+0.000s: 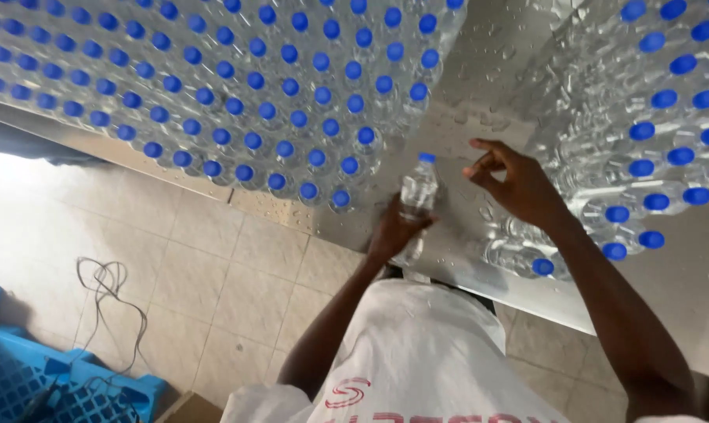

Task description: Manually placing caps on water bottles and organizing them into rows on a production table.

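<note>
left grip (397, 227) wrapped round clear plastic bottle (417, 192), blue cap, upright near front edge of wet steel surface (480, 70). right grip (515, 184) spread, hovering empty beside toppled bottles (519, 254). risk: slick ribbed plastic slipping, elbow knocking packed upright bottles (237, 86) off edge onto tiled floor (213, 274).

bottle (417, 196) | clear plastic, blue cap, label unclear | no signs or screens seen
</note>
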